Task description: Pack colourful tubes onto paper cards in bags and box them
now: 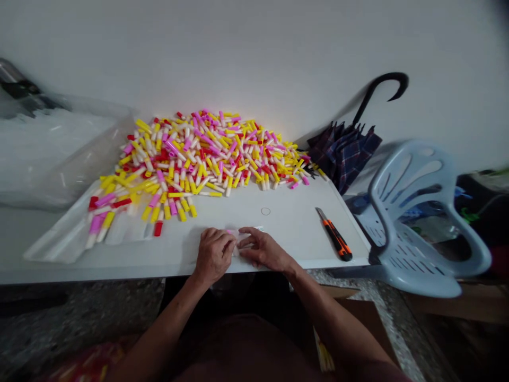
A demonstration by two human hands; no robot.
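At the table's front edge my left hand (pixel 214 253) is closed, thumb and fingers pinched at the left side of a small clear plastic bag (pixel 235 249). My right hand (pixel 264 250) curls its fingers over the bag's other side, the index finger reaching across the top. A bit of pink shows in the bag between the hands; the rest is covered by fingers. Past my right fingertips a white label (pixel 259 228) sticks out. Behind both hands spreads a big heap of short plastic tubes (pixel 207 154) with white bodies and yellow, pink or red ends.
An orange and black utility knife (pixel 337 239) lies to the right, blade out. Near it is a thin ring (pixel 265 211). Clear plastic bags (pixel 59 239) cover the left side. A folded plaid umbrella (pixel 344 151) leans on the wall beside a grey-blue plastic chair (pixel 417 223).
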